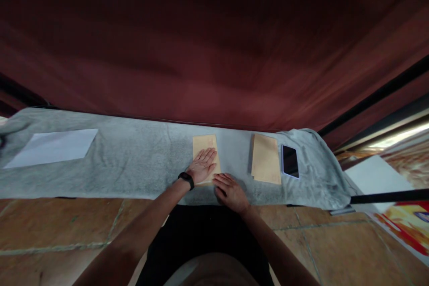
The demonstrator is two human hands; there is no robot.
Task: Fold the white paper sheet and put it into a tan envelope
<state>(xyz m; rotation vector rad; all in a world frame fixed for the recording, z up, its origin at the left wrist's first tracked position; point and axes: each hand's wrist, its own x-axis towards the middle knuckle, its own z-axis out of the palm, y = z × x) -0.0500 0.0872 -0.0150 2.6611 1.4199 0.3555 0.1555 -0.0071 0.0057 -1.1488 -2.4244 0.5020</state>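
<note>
A tan paper envelope [201,141] lies lengthwise on the grey cloth in front of me. My left hand [203,165], with a black band on its wrist, rests flat on the envelope, fingers stretched out and pointing away from me. At the envelope's near right corner is my right hand [231,191]; its fingertips touch the paper there, the fingers slightly bent and the thumb apart from them. To the right lies a small stack of similar tan envelopes [266,158], untouched by either hand.
The grey cloth [134,156] covers a long narrow surface. A phone [290,161] lies right of the stack, and white paper sheets [56,146] lie at the far left. A dark red fabric wall [201,76] rises behind. A red and yellow box [407,223] stands at lower right.
</note>
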